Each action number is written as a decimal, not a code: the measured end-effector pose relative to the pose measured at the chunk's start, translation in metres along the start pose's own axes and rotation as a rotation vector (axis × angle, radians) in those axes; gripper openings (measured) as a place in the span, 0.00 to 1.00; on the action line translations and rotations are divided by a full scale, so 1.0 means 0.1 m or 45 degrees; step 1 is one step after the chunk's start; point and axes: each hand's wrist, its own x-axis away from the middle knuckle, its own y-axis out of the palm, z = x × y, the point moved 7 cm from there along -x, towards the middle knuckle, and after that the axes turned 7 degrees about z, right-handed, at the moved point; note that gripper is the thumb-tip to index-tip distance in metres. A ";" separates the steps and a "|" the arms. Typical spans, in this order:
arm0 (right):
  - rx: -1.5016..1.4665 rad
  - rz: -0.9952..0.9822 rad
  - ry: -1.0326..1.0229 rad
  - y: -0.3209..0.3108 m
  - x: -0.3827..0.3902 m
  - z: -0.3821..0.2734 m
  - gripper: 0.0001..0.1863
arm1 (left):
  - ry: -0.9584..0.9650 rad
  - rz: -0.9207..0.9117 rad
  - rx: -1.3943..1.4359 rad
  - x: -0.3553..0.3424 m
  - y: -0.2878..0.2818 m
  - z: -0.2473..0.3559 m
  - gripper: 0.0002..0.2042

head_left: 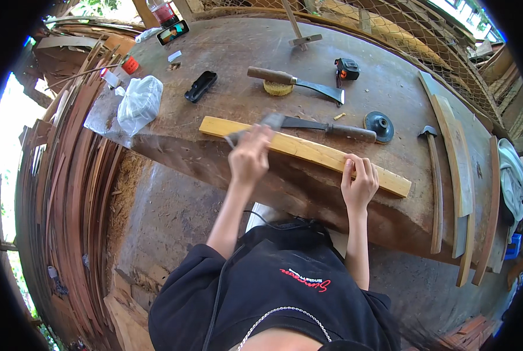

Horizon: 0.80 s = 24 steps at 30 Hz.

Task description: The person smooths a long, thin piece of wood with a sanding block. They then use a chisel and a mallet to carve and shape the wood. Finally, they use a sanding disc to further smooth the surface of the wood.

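A yellowish squared wooden bar (308,149) lies slantwise along the near edge of the workbench. My left hand (249,157) is on its left part, closed on a grey sheet that looks like sandpaper (272,120), pressed around the bar. Motion blurs that hand and the sheet. My right hand (359,180) grips the bar toward its right end, thumb and fingers over the edge. Just behind the bar lies a long blade with a wooden handle (352,132), its tip partly hidden by the sheet. A black rubber-like disc (379,127) sits beside the handle.
On the bench (214,41) are a wide-bladed tool (272,75) on a yellow roll, a tape measure (348,69), a black case (201,86), a plastic bag (139,104) and a propped phone (173,32). A hammer (434,187) and wooden strips (457,158) lie right; stacked planks (68,216) stand left.
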 end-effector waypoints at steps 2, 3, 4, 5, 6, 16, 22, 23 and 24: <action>0.015 0.007 0.012 0.00 0.01 0.02 0.04 | -0.229 0.068 -0.140 -0.08 -0.13 -0.52 0.13; 0.013 0.005 0.014 0.00 0.00 0.01 0.04 | -0.231 0.113 -0.220 -0.13 -0.23 -0.80 0.13; 0.011 0.004 0.014 0.00 0.00 0.00 0.04 | -0.234 0.160 -0.299 -0.15 -0.29 -1.00 0.13; 0.016 0.005 0.016 0.00 0.00 0.00 0.04 | -0.247 0.179 -0.319 -0.16 -0.31 -1.04 0.13; 0.011 0.010 0.016 0.00 0.00 0.00 0.04 | -0.259 0.197 -0.337 -0.18 -0.32 -1.07 0.13; 0.027 -0.017 0.005 0.02 0.00 -0.01 0.04 | 0.078 -0.058 0.348 0.13 0.08 0.66 0.05; 0.042 0.012 -0.003 0.00 0.00 0.00 0.04 | -0.144 0.090 -0.207 -0.10 -0.15 -0.64 0.14; 0.044 0.014 -0.002 0.00 0.01 0.00 0.04 | -0.186 0.092 -0.261 -0.15 -0.25 -0.81 0.15; 0.036 0.012 0.007 0.01 0.01 -0.01 0.04 | -0.193 0.103 -0.259 -0.19 -0.30 -0.91 0.15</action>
